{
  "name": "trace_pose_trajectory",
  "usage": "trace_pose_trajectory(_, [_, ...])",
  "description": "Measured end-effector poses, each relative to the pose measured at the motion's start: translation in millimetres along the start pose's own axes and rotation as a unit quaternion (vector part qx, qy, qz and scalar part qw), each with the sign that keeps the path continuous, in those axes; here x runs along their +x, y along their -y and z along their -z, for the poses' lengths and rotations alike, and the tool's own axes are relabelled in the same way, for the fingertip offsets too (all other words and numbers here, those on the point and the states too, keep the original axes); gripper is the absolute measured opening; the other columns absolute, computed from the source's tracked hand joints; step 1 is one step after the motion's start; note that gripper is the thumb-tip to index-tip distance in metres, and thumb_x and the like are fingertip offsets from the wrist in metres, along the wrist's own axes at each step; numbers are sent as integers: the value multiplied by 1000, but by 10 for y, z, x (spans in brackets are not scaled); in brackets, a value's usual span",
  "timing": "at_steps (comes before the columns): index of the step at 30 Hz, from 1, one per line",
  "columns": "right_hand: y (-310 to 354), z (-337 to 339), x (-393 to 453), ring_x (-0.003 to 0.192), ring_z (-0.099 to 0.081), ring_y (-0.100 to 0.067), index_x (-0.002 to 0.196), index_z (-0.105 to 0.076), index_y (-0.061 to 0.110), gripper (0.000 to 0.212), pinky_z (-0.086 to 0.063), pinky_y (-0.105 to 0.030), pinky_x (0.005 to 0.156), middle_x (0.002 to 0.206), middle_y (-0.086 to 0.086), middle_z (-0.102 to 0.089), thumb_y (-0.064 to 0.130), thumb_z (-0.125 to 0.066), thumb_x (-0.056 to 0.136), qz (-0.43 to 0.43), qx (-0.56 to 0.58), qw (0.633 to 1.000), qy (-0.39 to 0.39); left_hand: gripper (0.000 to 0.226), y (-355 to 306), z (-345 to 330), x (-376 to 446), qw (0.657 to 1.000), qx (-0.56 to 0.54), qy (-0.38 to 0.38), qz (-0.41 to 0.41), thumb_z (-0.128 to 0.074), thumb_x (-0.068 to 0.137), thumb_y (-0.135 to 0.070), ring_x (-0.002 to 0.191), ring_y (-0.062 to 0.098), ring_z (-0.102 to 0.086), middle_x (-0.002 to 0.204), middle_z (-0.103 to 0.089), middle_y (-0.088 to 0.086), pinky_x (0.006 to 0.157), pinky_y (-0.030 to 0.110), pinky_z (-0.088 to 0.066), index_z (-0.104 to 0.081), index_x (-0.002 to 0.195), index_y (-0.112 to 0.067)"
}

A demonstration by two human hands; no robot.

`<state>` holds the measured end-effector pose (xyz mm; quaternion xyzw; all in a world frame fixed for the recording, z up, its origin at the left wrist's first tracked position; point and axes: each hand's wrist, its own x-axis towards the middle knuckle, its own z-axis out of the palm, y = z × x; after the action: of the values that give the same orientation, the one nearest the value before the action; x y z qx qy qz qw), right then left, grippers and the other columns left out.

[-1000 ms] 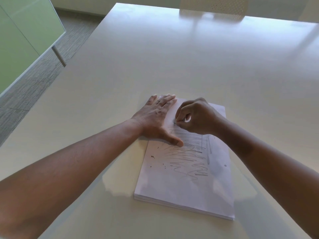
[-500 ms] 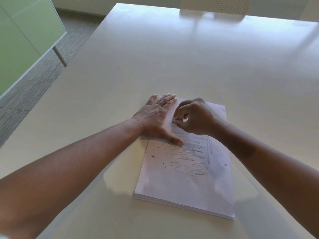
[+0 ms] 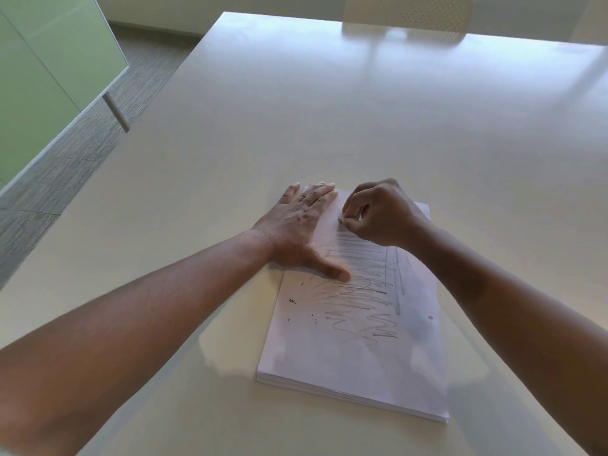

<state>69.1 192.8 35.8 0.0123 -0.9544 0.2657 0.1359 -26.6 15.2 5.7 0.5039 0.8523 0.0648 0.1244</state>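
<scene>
A stack of white paper (image 3: 355, 363) lies on the pale table (image 3: 296, 126), its top sheet covered with grey pencil scribbles (image 3: 362, 301). My left hand (image 3: 296, 232) lies flat with straight fingers on the stack's upper left corner, thumb stretched onto the sheet. My right hand (image 3: 381, 215) has curled fingers that pinch a small grey eraser (image 3: 341, 220) against the top of the sheet. Only a corner of the eraser shows between fingertips. Small dark crumbs (image 3: 292, 301) lie on the sheet's left part.
A white perforated chair back (image 3: 408, 11) stands at the table's far edge. To the left are a green glass partition (image 3: 39, 77), a metal leg (image 3: 115, 113) and grey carpet.
My right hand with the eraser has shifted slightly up and left along the top of the sheet. My left hand stays pressed in place.
</scene>
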Motion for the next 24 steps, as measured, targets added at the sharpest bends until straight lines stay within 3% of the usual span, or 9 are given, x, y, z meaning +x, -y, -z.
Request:
trace_pose_trajectory(6, [212, -97, -144, 57, -62, -10, 64, -75, 11, 10, -52, -23, 59, 70, 2, -71, 5, -77, 70, 73, 26, 995, 61, 164, 4, -10, 7, 1000, -2, -8, -6, -33, 38, -113, 157, 10, 14, 173, 5, -2, 127, 45, 10, 1, 165, -15])
trace_pose_trajectory(13, [2, -108, -18, 60, -64, -15, 69, -77, 12, 5, -56, -36, 62, 75, 1, -71, 12, -76, 73, 8, -4, 1000, -25, 165, -4, -5, -1, 1000, -1, -8, -6, -31, 37, -114, 157, 9, 14, 173, 6, -3, 127, 45, 10, 3, 165, -15])
trace_pose_trajectory(19, [163, -87, -134, 57, -63, -12, 66, -76, 11, 8, -54, -26, 59, 72, 0, -72, 5, -78, 70, 109, 28, 991, 70, 163, -1, -11, 3, 1000, -4, -8, -7, -35, 39, -113, 158, 11, 14, 173, 5, -2, 127, 45, 10, 2, 165, -15])
trace_pose_trajectory(24, [0, -114, 81, 60, -63, -15, 68, -76, 11, 6, -56, -37, 63, 76, 0, -72, 8, -75, 72, 43, -4, 999, -18, 162, 7, -3, -5, 1000, -3, -11, -9, -36, 40, -112, 157, 10, 14, 173, 6, -3, 127, 45, 9, 6, 164, -17])
